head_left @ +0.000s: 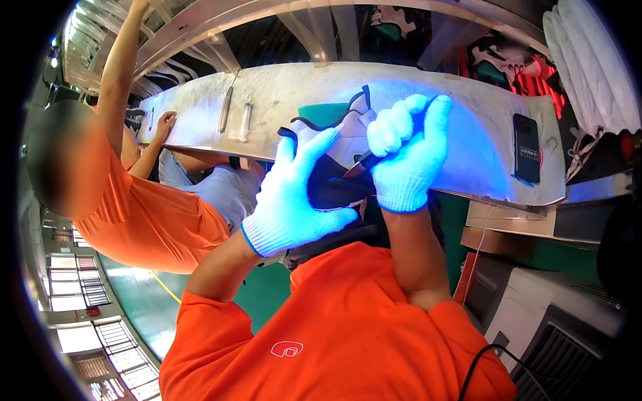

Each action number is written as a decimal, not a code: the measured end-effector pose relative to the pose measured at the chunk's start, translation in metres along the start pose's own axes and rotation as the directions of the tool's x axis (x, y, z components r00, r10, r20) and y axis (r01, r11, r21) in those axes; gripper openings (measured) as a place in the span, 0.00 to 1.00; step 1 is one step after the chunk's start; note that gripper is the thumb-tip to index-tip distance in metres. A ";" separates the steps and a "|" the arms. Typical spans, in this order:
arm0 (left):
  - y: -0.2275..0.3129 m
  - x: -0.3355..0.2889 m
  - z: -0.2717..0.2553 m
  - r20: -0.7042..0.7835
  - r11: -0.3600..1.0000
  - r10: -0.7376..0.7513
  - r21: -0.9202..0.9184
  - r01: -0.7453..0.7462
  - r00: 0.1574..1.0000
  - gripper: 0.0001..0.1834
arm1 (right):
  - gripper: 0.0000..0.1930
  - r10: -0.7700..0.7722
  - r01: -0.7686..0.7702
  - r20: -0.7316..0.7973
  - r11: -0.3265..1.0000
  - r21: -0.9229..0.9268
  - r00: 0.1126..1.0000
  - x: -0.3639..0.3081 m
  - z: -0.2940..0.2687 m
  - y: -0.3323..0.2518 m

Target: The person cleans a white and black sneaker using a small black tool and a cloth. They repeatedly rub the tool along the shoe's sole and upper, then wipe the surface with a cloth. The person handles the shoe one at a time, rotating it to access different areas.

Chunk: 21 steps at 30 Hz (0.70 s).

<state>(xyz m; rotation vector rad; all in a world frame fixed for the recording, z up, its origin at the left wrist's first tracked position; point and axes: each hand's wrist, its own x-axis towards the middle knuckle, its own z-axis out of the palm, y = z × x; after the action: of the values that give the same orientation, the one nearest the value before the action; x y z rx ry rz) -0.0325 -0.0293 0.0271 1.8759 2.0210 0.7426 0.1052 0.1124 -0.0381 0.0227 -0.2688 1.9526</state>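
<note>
Both my hands wear white knitted gloves that glow blue under the light. My left hand [289,194] grips a shoe upper [348,144], its fingers over the white and grey panels and its thumb apart along the near side. Black edging and a green part [319,115] show at the upper's far side. In my right hand [411,150], the fingers are wrapped round a slim knife-like tool [362,165] with a dark handle. Its narrow tip points down and left, close to the upper's surface; whether it touches is hard to tell.
The shoe upper is over the near edge of a pale workbench [468,134]. A dark phone [526,148] lies at the right, two slim tools [226,110] at the left. A co-worker in an orange shirt [144,214] sits close on my left. Shelving [334,13] runs behind.
</note>
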 end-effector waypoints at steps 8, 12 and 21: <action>-0.009 -0.009 0.006 -0.099 1.000 -0.025 -0.005 0.025 0.995 0.56 | 0.29 0.031 -0.038 0.071 0.993 0.109 0.997 0.002 -0.011 0.002; -0.016 -0.015 0.013 -0.141 1.000 -0.027 -0.008 0.026 0.990 0.56 | 0.28 0.024 -0.033 0.078 0.992 0.121 0.997 -0.002 -0.002 0.010; -0.022 -0.023 0.014 -0.168 0.998 -0.045 -0.059 0.035 0.985 0.54 | 0.29 0.100 -0.105 0.038 0.982 0.160 0.994 0.000 -0.010 0.008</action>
<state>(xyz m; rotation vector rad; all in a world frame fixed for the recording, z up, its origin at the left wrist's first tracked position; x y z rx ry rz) -0.0411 -0.0501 0.0000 1.7898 2.1076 0.9669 0.0989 0.1116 -0.0497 0.1471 -0.1328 2.0738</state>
